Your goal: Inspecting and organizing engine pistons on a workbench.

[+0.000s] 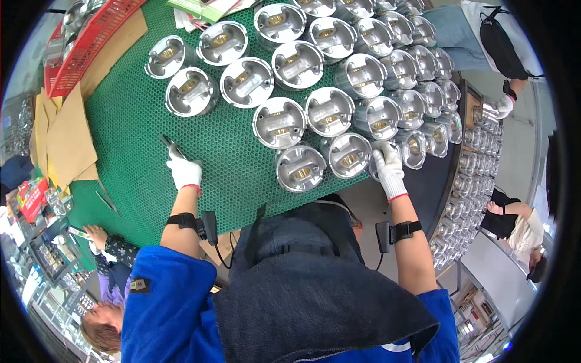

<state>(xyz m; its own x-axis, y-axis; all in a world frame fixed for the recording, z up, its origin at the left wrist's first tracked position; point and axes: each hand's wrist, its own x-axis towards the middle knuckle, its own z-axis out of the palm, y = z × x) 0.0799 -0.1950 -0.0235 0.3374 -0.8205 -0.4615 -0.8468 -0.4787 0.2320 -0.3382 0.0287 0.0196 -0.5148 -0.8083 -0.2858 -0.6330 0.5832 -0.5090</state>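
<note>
My left hand, in a white glove with a red cuff, is closed on a short, dark, slim tool just above the green mat. The tool's exact kind is unclear. At the mat's front right edge my right hand, gloved the same way, is wrapped over a metal piston, which the fingers mostly cover. Close to that hand, on its left, stands another piston, its hollow side up. Several more silver pistons with brass-coloured inner parts stand in rows across the right half of the mat.
The green honeycomb mat covers the table. Cardboard sheets and a red basket with metal parts lie at the left. More pistons fill a bench at the right. Co-workers are at both sides; one hand rests at lower left.
</note>
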